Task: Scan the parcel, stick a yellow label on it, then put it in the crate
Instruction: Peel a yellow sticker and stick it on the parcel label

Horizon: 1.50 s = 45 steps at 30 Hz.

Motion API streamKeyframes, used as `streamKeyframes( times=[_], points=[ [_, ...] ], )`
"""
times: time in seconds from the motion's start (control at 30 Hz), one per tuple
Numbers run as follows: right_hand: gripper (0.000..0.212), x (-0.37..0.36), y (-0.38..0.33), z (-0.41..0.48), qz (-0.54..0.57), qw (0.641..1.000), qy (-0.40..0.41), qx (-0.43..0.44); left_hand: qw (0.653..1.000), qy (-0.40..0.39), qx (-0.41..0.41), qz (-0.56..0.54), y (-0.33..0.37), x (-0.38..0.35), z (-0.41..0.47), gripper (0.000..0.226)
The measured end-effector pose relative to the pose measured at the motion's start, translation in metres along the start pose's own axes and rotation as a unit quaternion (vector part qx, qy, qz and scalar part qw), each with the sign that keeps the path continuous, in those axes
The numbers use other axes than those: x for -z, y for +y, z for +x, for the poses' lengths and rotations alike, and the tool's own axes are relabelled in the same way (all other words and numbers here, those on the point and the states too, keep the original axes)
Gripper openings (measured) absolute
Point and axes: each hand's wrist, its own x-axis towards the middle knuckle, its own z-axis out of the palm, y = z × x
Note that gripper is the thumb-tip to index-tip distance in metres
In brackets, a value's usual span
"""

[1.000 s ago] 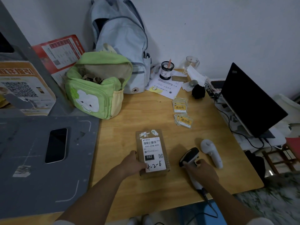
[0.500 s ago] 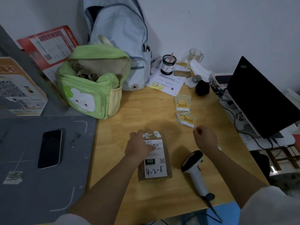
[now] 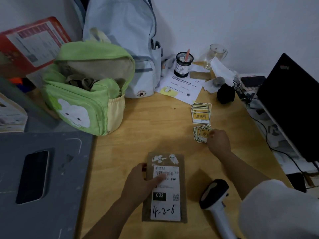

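A brown parcel [image 3: 183, 192] with a white shipping label marked "032" and "4-2-6" lies flat on the wooden table [image 3: 146, 128]. My left hand [image 3: 139, 181] rests on its left side, fingers spread over the barcode. My right hand [image 3: 218, 142] is at the nearer of two stacks of yellow labels [image 3: 202, 134], fingertips pinched on the top label's right edge. A second label stack [image 3: 201, 112] lies just beyond. The barcode scanner [image 3: 214, 195] lies on the table right of the parcel, apart from both hands.
A green bag [image 3: 82, 94] and a pale blue backpack [image 3: 124, 40] stand at the back left. A grey surface with a phone [image 3: 32, 176] is at left. A pen cup [image 3: 183, 64], papers, a glass and a black laptop [image 3: 293, 104] crowd the back right.
My right hand let go of the scanner, which now lies on the table, and reached forward to the label stack. My left hand slid up along the parcel.
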Motion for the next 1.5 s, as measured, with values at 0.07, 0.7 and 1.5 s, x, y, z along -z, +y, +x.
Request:
streamKeyframes(
  times=[0.07,0.7,1.5],
  points=[
    [0.034,-0.003,-0.001,0.007,-0.021,1.0,-0.007,-0.012,1.0,0.007,0.01,0.003,-0.007,-0.002,0.004,0.081],
    [0.023,0.025,-0.015,-0.014,-0.042,0.997,0.012,-0.071,0.999,-0.015,0.02,0.031,0.004,-0.002,0.005,0.081],
    [0.041,0.102,-0.12,-0.184,0.025,0.935,-0.182,0.303,0.987,0.02,-0.14,0.081,0.08,0.038,-0.075,0.033]
  ],
)
